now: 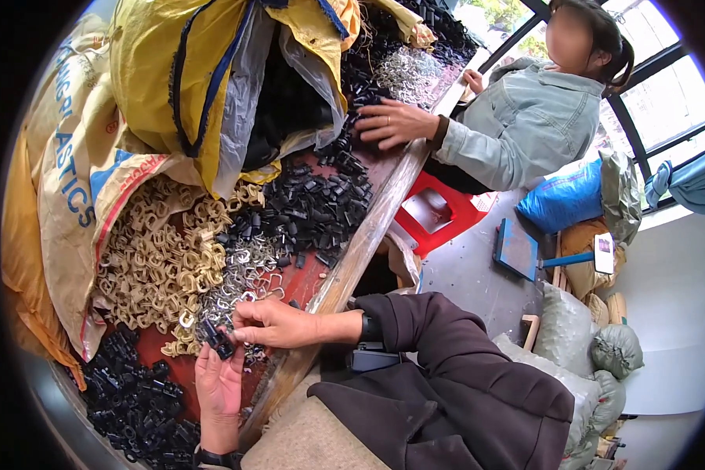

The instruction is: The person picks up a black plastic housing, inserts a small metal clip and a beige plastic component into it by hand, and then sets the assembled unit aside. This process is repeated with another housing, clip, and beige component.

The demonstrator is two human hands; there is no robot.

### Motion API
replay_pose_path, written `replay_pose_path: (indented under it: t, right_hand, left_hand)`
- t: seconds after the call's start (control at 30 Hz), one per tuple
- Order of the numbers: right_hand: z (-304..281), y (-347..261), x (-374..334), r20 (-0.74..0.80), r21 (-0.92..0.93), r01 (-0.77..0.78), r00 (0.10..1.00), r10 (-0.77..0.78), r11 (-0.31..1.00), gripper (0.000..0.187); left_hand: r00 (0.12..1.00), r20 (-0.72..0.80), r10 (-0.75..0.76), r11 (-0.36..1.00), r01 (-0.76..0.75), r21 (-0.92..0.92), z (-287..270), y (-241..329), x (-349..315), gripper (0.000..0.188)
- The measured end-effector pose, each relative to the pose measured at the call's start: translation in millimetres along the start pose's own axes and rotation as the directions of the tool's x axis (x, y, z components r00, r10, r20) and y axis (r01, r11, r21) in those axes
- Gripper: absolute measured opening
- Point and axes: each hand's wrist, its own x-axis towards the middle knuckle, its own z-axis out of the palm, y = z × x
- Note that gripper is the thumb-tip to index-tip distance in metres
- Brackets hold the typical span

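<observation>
Over at lower left there's a heap of glossy black pieces [129, 399], perhaps the done ones; the beige rings [160, 262], left of centre, look yet to be used. One black part [215, 340], below them, is gripped in the left hand [219, 385]. Metal loops [239, 270] lie loose above. The right hand's [278, 323] fingertips meet that part; whether they pinch anything, I can't tell. Small black sleeves [309, 196], upper centre, remain too. Two hands, one held part, four heaps beyond counting.

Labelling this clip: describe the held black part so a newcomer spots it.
A wooden edge borders the red worktable. Beside its lower stretch, the left hand holds the black part, the right hand close by. Unlike the black pieces heaped nearby, it's held.
</observation>
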Motion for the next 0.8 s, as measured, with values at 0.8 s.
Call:
replay_pose_path:
  t: [0.8]
  right_hand:
    - [-5,6,10,0.081,0.2,-0.277,0.961,0.266,0.94,0.01]
  left_hand:
    - [0.991,-0.009,-0.134,0.991,0.134,-0.019,-9,4,0,0.032]
